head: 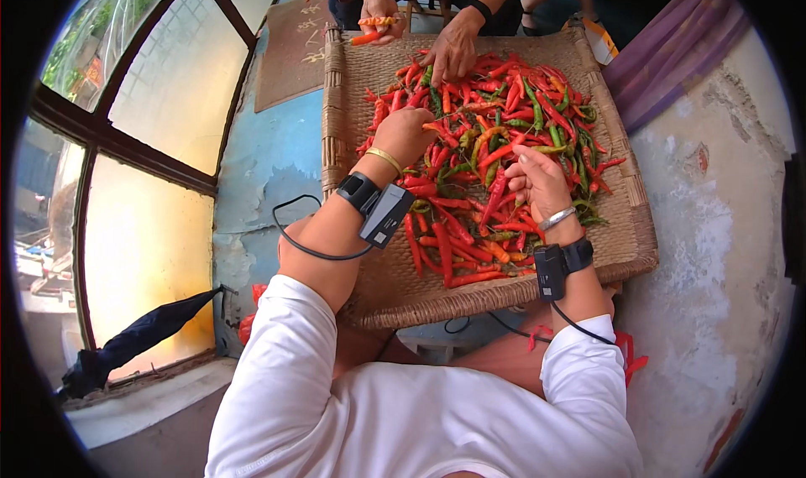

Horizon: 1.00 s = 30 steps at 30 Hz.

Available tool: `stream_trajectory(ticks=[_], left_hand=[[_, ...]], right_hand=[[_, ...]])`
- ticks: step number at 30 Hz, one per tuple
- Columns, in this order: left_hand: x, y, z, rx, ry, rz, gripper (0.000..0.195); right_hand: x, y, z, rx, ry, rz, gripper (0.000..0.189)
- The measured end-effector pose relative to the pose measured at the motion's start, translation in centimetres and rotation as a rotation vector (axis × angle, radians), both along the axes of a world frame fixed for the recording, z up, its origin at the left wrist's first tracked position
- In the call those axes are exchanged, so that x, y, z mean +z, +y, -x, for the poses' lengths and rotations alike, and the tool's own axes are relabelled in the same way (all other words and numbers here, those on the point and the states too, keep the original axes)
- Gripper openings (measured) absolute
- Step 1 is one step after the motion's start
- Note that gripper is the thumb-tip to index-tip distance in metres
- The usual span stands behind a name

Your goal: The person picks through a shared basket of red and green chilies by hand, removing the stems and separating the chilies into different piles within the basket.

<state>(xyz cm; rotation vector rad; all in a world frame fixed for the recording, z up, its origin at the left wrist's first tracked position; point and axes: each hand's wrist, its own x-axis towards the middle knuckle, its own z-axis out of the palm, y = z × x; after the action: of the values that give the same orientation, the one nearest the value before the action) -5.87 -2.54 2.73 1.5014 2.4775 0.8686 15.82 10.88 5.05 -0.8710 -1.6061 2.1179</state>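
Note:
A heap of chili peppers [466, 213], mostly red with green and orange ones mixed in, lies in a shallow woven tray [390, 295] before me. My left hand [406, 135] is over the left side of the heap, its fingers curled around the end of an orange-red chili pepper [442, 133]. On the right, my right hand [538, 179] hovers with bent fingers, thumb and index close together. Its fingertips are beside a bright red chili pepper [501, 155]; whether they grip it I cannot tell.
Across the tray, another person's hand [454, 47] reaches into the peppers. That person's other hand [385, 12] holds several orange chilies. A window [151, 163] and a folded dark umbrella [145, 336] are on the left. A plastered wall [699, 239] and purple curtain [674, 56] flank the right.

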Motion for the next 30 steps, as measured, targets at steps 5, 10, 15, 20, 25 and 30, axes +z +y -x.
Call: stream_trajectory(ticks=[5,10,15,20,25,30], left_hand=[[-2.2,0.7,-1.3,-0.237,0.212,-0.008,0.034],[-1.2,0.8,-3.3,-0.286,0.117,0.148,0.046],[-0.2,0.3,-5.5,-0.32,0.159,0.383,0.066],[-1.4,-0.1,-6.9,-0.313,0.181,0.345,0.063],[-2.3,-0.2,-7.1,-0.275,0.278,0.257,0.045],[-1.0,-0.5,-6.9,-0.274,0.146,0.116,0.026]], right_hand=[[3.0,-1.7,0.7,0.185,-0.041,-0.271,0.026],[1.0,-1.8,1.7,0.222,-0.067,-0.305,0.021],[-1.9,-1.6,1.9,0.195,-0.188,-0.223,0.022],[-3.3,-2.8,1.8,0.326,-0.263,-0.374,0.024],[-3.7,-3.6,1.6,0.398,-0.257,-0.676,0.025],[-3.3,-2.9,1.4,0.412,-0.344,-0.859,0.028]])
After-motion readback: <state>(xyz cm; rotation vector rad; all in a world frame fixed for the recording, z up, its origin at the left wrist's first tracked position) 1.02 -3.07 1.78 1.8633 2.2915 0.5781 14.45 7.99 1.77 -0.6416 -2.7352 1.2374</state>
